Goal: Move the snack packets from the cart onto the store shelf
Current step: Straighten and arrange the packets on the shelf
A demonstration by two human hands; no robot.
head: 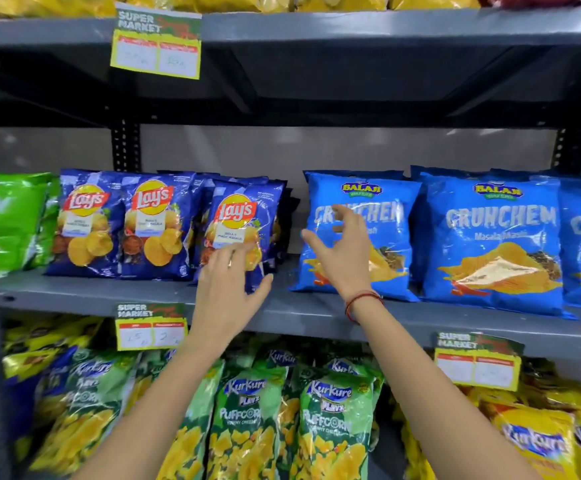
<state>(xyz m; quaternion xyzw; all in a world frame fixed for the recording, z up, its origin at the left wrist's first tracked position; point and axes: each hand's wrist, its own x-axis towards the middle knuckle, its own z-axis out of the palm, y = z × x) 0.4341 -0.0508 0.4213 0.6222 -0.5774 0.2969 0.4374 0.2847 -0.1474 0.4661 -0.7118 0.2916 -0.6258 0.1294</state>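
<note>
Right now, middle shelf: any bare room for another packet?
One gap on the middle shelf: between the rightmost Lay's packet and the first Crunchem packet, where the left hand and right hand reach. A bare strip runs along the front edge. Left of the gap the Lay's stand tightly packed; the Crunchem overlap rightward.

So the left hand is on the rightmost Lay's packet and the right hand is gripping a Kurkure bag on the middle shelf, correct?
Not quite. The head view shows the right hand open in front of a blue Balaji Crunchem packet, not gripping a Kurkure bag. The left hand is at the rightmost Lay's packet on the middle shelf.
</note>
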